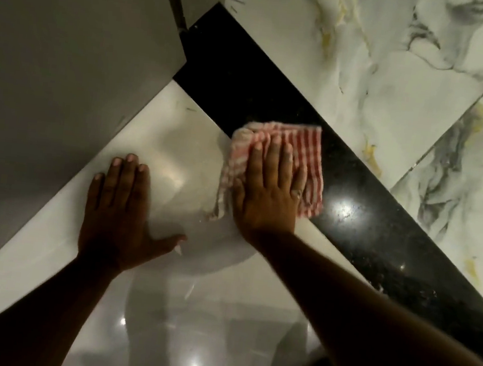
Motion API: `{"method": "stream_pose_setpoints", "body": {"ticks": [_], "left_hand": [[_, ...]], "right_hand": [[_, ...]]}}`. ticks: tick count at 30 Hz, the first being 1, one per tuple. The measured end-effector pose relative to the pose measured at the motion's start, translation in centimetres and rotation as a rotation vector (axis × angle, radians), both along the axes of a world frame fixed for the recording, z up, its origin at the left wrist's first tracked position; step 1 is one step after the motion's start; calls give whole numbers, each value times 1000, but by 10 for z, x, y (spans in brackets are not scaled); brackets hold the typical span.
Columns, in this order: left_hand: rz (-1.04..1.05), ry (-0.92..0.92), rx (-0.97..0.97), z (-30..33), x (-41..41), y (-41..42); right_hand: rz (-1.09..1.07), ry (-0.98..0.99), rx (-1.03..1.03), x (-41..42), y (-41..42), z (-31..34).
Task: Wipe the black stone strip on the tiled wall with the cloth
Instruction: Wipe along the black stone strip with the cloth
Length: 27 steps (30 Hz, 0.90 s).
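The black stone strip (359,213) runs diagonally from the upper middle to the lower right, glossy with a light reflection on it. A red-and-white striped cloth (309,148) lies folded across the strip's lower edge and the white tile beside it. My right hand (269,191) presses flat on the cloth with the fingers spread, a ring on one finger. My left hand (118,208) rests flat and empty on the glossy white tile (177,158) to the left of the cloth, fingers apart.
Marbled white tiles with grey and yellow veins (395,65) lie beyond the strip. A plain grey panel (68,60) fills the upper left, its edge meeting the strip's far end. Faint reflections show in the white tile below my arms.
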<state>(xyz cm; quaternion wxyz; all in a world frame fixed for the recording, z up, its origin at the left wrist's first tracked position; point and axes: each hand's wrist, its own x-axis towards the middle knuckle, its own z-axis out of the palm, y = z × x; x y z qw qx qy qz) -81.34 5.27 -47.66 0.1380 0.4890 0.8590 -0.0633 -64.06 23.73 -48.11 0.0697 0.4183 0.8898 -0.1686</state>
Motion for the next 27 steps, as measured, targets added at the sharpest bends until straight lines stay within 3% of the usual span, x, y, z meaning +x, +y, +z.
{"method": "stream_pose_setpoints", "body": {"ticks": [3,6,8,9,12,14,17,19,21,25,27], "left_hand": [[-4,8,12,-1,1,-1],[1,22,14,-2,2,-2],[-15,42,30,0,4,-1],[-20,57,36,1,5,-2],[-32,65,47,1,4,-1],[-46,54,58,2,2,-1],[-85,34,106,1,-3,-4],[-105,30,125,0,-4,-6],[-90,30,151,-1,-6,-6],[-61,-12,130,4,-5,-2],[-61,-27,116,11,-3,0]], "right_hand": [[223,38,31,0,55,2],[58,-3,78,36,97,1],[-68,-57,60,82,86,7],[-27,-61,37,106,66,10],[426,28,4,141,-44,18],[731,108,-74,123,-118,19],[773,210,-171,66,-156,18],[860,117,-159,43,-133,11],[762,0,-224,30,-79,4],[302,-19,19,33,41,3],[51,-49,37,65,69,7]]}}
